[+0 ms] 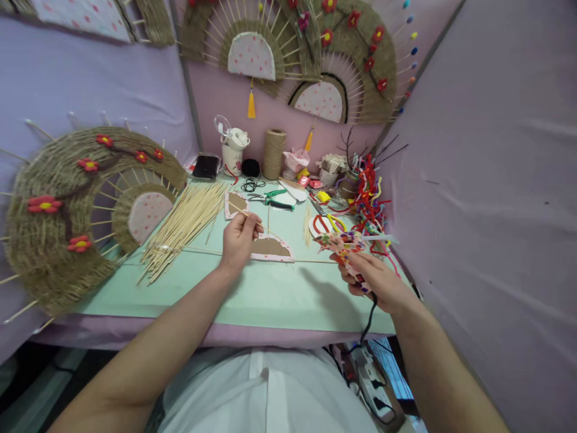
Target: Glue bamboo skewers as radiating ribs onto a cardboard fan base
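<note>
A thin bamboo stick [238, 209] is pinched between the thumb and fingers of my left hand [238, 243]. Its lower end slants over a half-round cardboard piece [273, 248] edged in pink dotted cloth. Other sticks extend from that piece, one upright and one to each side along its straight edge. My right hand [372, 276] is wrapped around the handle of a glue gun [340, 242] with a colourful pattern, its nozzle toward the left. A pale glue stick [378, 238] pokes out of the gun's back, and a black cord hangs below.
Many bamboo sticks [192, 219] lie in a pile at left, beside a finished twine fan [63, 207]. Green-handled pliers [274, 200], yellow scissors [336, 222], a twine spool [274, 154] and red pipe cleaners [368, 192] are farther back. A power strip [374, 382] sits below the table.
</note>
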A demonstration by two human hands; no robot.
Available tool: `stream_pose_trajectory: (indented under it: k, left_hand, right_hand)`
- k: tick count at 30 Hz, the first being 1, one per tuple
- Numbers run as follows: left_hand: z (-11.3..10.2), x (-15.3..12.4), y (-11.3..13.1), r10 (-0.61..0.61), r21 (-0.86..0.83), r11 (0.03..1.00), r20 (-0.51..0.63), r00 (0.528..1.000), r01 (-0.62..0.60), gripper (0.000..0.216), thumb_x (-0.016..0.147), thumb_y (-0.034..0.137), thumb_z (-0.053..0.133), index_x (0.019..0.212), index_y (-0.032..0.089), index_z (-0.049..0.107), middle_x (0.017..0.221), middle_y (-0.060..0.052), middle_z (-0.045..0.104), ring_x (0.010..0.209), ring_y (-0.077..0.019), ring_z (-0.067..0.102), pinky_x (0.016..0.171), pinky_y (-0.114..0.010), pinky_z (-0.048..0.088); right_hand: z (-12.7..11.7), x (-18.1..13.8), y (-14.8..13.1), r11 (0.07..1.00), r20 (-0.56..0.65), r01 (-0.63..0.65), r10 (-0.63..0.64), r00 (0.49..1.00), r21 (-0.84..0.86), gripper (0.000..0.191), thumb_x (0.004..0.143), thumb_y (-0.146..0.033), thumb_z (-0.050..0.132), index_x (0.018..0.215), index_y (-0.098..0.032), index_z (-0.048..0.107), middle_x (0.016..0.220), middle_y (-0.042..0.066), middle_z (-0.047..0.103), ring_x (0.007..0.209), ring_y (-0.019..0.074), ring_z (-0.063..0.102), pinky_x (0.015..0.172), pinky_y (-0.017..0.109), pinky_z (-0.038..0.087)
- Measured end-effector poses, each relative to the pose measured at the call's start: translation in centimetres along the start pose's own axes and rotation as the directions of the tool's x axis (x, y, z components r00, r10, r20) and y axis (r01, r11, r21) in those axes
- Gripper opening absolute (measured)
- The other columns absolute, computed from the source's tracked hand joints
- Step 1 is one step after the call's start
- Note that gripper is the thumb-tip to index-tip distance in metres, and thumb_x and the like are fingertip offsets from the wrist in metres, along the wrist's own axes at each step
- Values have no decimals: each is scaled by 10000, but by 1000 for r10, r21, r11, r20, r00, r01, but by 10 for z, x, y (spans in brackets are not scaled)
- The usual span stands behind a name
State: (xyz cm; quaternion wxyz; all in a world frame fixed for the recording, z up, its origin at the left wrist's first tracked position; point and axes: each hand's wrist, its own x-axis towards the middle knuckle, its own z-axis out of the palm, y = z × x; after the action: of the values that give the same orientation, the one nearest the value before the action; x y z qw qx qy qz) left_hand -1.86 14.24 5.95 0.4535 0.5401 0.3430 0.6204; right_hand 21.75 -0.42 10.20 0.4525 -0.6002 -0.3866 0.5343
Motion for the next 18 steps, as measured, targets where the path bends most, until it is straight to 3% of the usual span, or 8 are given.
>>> stream_pose_trajectory:
  k: [8,13,18]
  left_hand:
    - [-2,-1,-1,86,202,976,-16,996,-81,315,905,431,529,723,181,587,614,14,586,564,-102,528,583,-216,422]
    - [-8,1,-3,150,354,925,-4,989,-138,314,922,410,509,700,193,559,618,16,573,586,-113,535,607,-226,404]
    - [-14,8,-5,159,450,884,-33,987,-128,323,917,401,521,667,198,536,589,18,574,567,-121,524,604,-238,383]
  right_hand:
    - [16,48,-20,992,122,-84,96,988,-97,433,796,-587,649,922,-173,636,737,-6,474,587,78,402,411,154,261]
    - [40,80,-35,955,108,-120,154,982,-271,362,819,-553,629,876,-195,643,752,12,530,608,94,464,408,157,314]
    - [57,96,-31,904,96,-124,178,979,-408,423,789,-614,637,765,-192,616,684,10,516,622,121,491,417,190,365]
